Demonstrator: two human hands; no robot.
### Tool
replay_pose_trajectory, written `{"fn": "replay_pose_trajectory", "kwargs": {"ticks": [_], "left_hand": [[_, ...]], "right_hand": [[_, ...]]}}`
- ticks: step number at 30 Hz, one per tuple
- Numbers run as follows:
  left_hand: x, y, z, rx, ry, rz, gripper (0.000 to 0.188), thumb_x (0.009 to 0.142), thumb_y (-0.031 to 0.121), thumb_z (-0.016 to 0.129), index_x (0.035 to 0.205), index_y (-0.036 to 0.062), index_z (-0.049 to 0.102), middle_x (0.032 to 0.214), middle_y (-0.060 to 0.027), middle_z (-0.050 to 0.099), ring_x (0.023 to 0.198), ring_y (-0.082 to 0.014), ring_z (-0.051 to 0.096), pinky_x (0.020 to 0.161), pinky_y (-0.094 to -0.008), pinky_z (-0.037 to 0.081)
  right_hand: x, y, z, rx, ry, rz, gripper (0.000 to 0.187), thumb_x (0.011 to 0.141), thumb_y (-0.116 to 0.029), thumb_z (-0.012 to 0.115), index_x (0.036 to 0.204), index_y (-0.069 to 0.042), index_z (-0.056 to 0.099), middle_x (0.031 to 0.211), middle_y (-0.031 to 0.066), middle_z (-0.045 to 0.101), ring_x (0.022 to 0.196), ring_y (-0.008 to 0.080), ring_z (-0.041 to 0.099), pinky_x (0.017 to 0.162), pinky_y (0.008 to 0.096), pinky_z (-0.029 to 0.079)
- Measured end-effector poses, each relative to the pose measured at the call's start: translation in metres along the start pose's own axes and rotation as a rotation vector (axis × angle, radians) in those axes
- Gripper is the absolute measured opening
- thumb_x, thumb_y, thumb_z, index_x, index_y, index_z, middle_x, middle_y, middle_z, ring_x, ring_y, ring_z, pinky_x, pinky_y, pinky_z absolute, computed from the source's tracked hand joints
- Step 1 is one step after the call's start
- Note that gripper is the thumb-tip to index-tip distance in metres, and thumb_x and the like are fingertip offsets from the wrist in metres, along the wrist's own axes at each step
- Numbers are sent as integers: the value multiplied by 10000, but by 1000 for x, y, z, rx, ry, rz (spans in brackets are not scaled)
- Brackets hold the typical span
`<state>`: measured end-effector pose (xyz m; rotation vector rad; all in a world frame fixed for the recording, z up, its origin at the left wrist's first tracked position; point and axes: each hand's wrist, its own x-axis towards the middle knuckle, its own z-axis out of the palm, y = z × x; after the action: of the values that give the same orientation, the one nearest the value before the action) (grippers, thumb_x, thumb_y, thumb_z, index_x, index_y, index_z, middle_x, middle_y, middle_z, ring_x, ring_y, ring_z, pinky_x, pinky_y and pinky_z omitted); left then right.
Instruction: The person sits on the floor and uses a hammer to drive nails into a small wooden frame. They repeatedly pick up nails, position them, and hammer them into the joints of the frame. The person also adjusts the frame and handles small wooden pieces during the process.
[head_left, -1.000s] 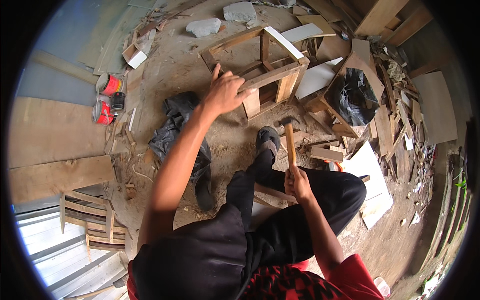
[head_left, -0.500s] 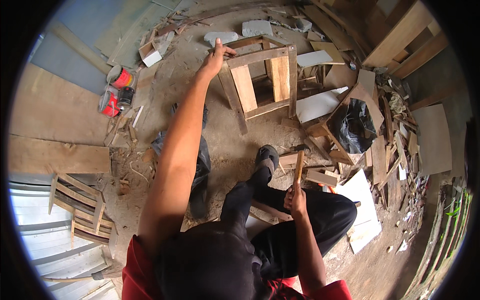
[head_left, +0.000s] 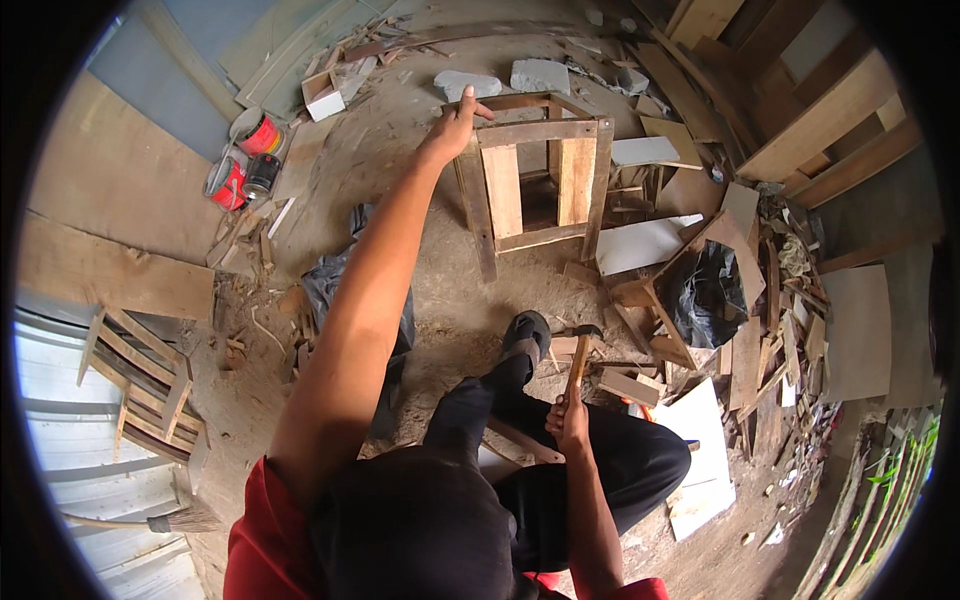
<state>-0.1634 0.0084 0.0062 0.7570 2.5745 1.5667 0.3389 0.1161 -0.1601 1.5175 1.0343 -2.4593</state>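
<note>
Your left hand grips a corner of the wooden frame ahead, while your right hand, closed around a hammer (head forward), sits well short.

I'd say there's room for a hand over the dirt floor at mid-picture, between the wooden framework above and the shoe below. Over to the right, a white board and a bag-lined crate crowd the way; leftward, the outstretched left arm bars it.
</note>
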Motion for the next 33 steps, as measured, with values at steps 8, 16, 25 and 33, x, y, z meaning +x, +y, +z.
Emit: {"fn": "replay_pose_trajectory", "kwargs": {"ticks": [8, 16, 25, 33], "left_hand": [[-83, -13, 66, -10, 723, 111, 875, 818, 597, 747, 1235, -113, 449, 1192, -282, 488, 1128, -387, 526, 989, -476, 424], [-116, -54, 83, -341, 505, -102, 718, 717, 459, 901, 1040, -71, 541, 961, -139, 606, 889, -229, 611, 770, -354, 512], [-79, -23, 27, -326, -59, -378, 956, 771, 646, 758, 1394, -30, 497, 1371, -225, 569, 1316, -345, 506, 1042, -489, 431], [-68, -36, 25, -202, -125, -498, 1031, 782, 641, 751, 1468, -29, 372, 1480, -252, 446, 1371, -416, 429, 1068, -575, 399]], "right_hand": [[-1, -5, -2, 71, 22, 4, 502, 983, -621, 511, 837, -145, 449, 613, -67, 320, 452, 58, 282, 434, 231, 270], [-2, 0, -2, 32, -13, 8, 505, 978, -622, 522, 843, -141, 451, 615, -70, 328, 457, 58, 300, 438, 240, 274], [2, -2, -1, 9, 28, 10, 512, 976, -623, 525, 838, -134, 459, 614, -66, 333, 451, 64, 299, 435, 241, 279], [-4, 2, 6, -101, 13, -32, 575, 930, -690, 539, 824, -134, 436, 599, -64, 309, 450, 55, 285, 415, 234, 245]]}}
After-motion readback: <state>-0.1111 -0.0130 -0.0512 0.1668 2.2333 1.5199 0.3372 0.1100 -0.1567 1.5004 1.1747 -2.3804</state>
